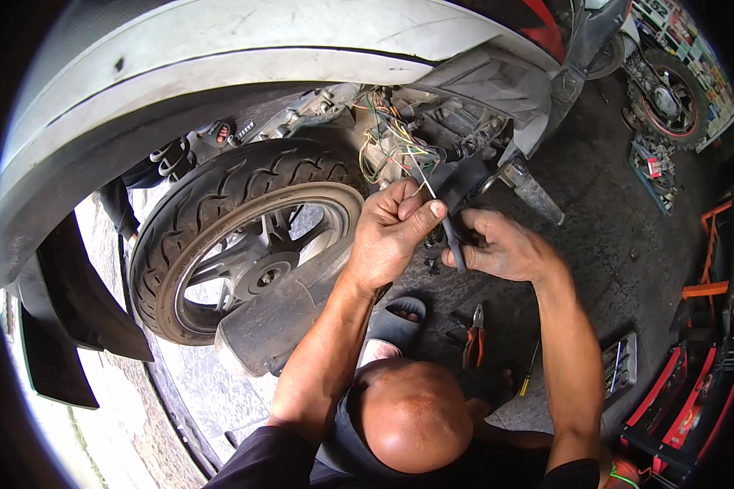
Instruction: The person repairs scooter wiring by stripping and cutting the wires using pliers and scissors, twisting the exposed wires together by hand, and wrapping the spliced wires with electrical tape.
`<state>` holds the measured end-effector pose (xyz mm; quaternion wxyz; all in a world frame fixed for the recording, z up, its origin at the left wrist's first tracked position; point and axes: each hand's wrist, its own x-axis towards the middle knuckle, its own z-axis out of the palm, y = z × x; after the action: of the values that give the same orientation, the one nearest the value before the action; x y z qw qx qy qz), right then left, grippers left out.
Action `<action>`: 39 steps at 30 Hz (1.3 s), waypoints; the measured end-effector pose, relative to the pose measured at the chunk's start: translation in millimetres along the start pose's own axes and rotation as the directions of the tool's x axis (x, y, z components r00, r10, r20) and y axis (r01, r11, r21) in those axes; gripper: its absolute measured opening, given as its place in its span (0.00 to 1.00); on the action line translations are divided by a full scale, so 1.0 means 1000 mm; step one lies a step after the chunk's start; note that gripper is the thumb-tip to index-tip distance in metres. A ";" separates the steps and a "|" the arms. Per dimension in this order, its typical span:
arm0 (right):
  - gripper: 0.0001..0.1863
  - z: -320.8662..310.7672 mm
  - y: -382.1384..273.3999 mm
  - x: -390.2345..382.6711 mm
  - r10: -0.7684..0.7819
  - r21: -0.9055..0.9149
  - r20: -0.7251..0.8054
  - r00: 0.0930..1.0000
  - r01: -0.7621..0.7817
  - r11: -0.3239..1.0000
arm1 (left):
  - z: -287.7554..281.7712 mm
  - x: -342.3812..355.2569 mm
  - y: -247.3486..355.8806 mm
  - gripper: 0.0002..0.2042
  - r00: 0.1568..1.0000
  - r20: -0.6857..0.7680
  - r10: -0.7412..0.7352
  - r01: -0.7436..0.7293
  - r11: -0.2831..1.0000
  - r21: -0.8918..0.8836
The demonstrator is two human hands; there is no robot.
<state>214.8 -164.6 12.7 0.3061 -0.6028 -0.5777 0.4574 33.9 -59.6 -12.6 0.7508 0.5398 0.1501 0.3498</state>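
Observation:
My left hand (391, 232) pinches a thin pale wire and a dark flat strip (455, 248) below a bundle of coloured wires (395, 130) on the motorbike's exposed rear mechanism. My right hand (501, 248) is closed on the same dark strip, just to the right of my left. Behind both hands is a dark flexible piece (457, 179) among the metal parts. The rear wheel (265, 187) stands left of my hands, above the exhaust muffler (261, 326). The white body panel (261, 37) arches over it.
Orange-handled pliers (474, 346) and a yellow screwdriver (526, 383) lie on the floor (595, 269), near a socket tray (621, 363) and red toolboxes (693, 391). A co-worker's dark sleeve (118, 200) shows behind the wheel. Another motorbike's wheel (677, 106) and a parts tray (652, 171) are upper right.

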 end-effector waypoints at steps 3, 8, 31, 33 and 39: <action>0.23 -0.001 0.001 0.001 -0.018 0.065 0.062 0.998 0.014 0.998 | -0.002 -0.003 0.003 0.18 1.000 -0.010 0.004 -0.004 1.000 0.007; 0.22 -0.003 -0.001 0.006 -0.018 -0.046 0.033 0.999 0.019 0.999 | -0.005 -0.007 0.010 0.15 0.999 -0.038 0.018 -0.015 0.996 0.086; 0.20 0.007 0.004 0.016 -0.156 0.457 0.114 0.981 0.088 0.885 | -0.010 -0.009 0.002 0.23 0.992 -0.093 0.087 -0.091 0.995 -0.047; 0.21 0.006 0.002 0.011 -0.155 0.414 0.129 0.979 0.089 0.906 | -0.011 -0.009 0.004 0.19 0.990 -0.054 0.130 -0.131 0.991 -0.017; 0.19 0.009 -0.004 -0.014 -0.151 -0.341 -0.142 0.978 0.095 0.935 | -0.013 -0.014 0.014 0.05 0.995 -0.010 0.101 -0.100 0.993 0.057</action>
<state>206.6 -179.1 15.4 0.2750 -0.6441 -0.6559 0.2815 11.4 -57.7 -6.8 0.7159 0.5652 0.1372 0.3862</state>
